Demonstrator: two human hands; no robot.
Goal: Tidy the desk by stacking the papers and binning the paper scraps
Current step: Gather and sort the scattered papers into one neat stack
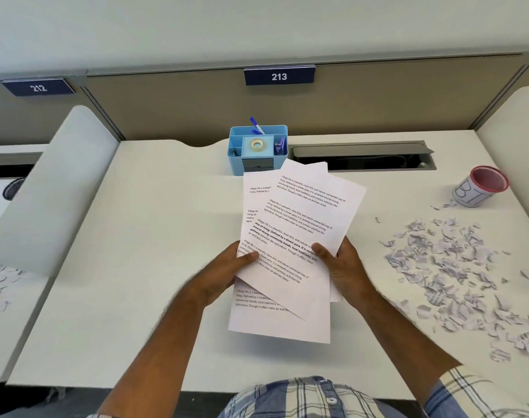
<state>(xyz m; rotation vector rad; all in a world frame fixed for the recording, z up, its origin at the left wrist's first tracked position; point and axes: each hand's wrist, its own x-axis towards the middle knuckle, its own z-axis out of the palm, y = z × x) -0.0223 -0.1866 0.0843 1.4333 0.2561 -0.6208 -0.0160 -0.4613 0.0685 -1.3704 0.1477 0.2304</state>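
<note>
The person holds a fanned bundle of printed papers (290, 236) above the middle of the white tabletop (136, 236), both hands gripping its lower half. The left hand (227, 271) takes the left edge, thumb laid flat over the top sheet and the other fingers hidden underneath. The right hand (343, 267) takes the right edge the same way, thumb on the print and fingers curled behind. So each grip is closed on the sheets, pinching them between thumb and fingers. The sheets are not squared: several lie skewed, corners sticking out at different angles, and 1 lower sheet hangs straighter below the rest.

A wide scatter of torn paper scraps (456, 273) covers the right part of the tabletop, well apart from the bundle. Beyond it, near the far right edge, stands a small bin (480, 188) with a red rim and hand-drawn letters that seem to read "BI", the rest turned out of sight. A few scraps lie just beside its base.

Behind the papers sits a light blue organiser (257, 150) holding a tape roll (257, 144) and a blue pen (256, 124). A sign (279, 76) on the partition reads 213
</note>
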